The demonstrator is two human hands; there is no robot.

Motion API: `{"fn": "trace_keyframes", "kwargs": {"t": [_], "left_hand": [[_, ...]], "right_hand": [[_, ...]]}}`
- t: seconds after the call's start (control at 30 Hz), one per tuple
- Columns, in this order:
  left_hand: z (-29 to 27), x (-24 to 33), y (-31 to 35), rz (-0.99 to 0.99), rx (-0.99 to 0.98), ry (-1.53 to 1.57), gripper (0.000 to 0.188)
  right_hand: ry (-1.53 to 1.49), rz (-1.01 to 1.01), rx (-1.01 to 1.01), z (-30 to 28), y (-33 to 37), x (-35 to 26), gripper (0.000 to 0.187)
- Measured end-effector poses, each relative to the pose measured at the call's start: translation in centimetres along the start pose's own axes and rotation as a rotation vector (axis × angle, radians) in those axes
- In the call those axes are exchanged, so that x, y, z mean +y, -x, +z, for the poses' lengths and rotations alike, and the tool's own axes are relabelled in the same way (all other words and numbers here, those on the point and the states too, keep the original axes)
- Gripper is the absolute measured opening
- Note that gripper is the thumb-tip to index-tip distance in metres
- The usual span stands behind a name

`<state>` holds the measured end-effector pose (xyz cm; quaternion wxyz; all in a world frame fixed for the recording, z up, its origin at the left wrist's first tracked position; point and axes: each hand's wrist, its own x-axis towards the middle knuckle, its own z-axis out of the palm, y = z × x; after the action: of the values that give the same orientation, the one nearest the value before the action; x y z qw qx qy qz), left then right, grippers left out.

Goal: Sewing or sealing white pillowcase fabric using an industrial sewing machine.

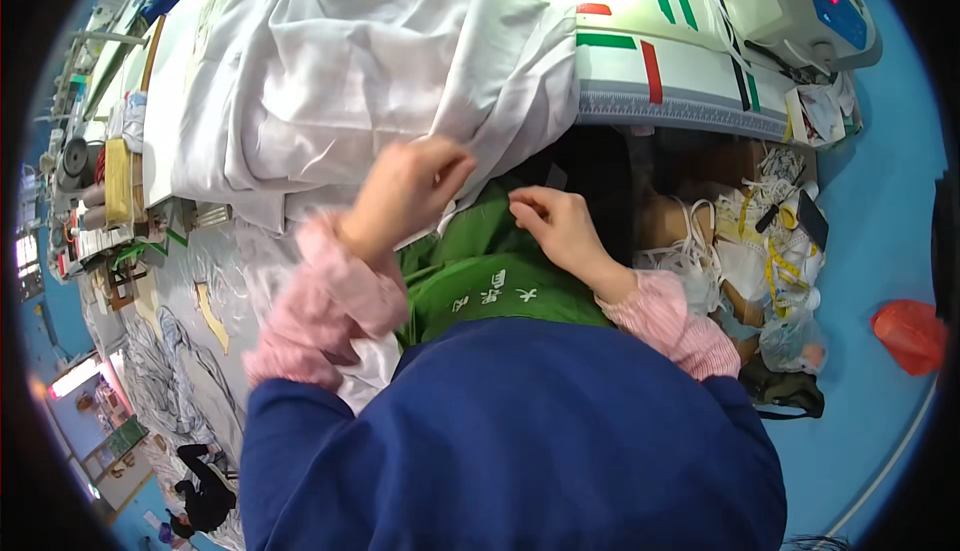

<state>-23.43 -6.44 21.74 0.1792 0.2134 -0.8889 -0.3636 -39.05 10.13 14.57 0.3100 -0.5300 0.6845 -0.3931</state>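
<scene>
A large white cloth (330,61) is spread in folds over the table and drops over its front edge toward my lap. Above that edge is my left hand (410,189), slightly blurred, its fingers curled in; what they hold, if anything, does not show. My right hand (562,229) hovers over the green apron (500,276) on my lap. Its thumb and forefinger are drawn together in a pinch, and I cannot make out anything between them. Pink gathered sleeve covers (335,286) reach to both wrists.
A sewing machine (800,1) with a lit panel stands far right, behind a grey ruler strip (680,113) on the table edge. Beneath are cords, a yellow tape measure (785,261) and bags. A red bag (908,336) lies on the blue floor. Another person (207,491) is lower left.
</scene>
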Motion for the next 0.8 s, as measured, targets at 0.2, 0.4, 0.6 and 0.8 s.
{"fn": "trace_keyframes", "kwargs": {"t": [0.2,0.4,0.6,0.8], "left_hand": [[10.8,-7.4,9.2,-0.370,0.507,-0.129,0.026],[12.1,-11.0,9.7,-0.180,0.520,-0.129,0.017],[3.8,-0.3,14.8,-0.359,0.279,0.178,0.004],[0.6,11.6,11.7,0.366,-0.062,-0.106,0.016]], "right_hand": [[-0.411,0.561,-0.084,6.7,-1.2,2.0,0.029],[-0.443,0.508,-0.122,7.7,0.9,2.2,0.030],[-0.721,0.303,0.706,1.6,-1.1,0.1,0.032],[-0.440,0.096,-0.320,9.8,-0.4,-3.6,0.033]]}}
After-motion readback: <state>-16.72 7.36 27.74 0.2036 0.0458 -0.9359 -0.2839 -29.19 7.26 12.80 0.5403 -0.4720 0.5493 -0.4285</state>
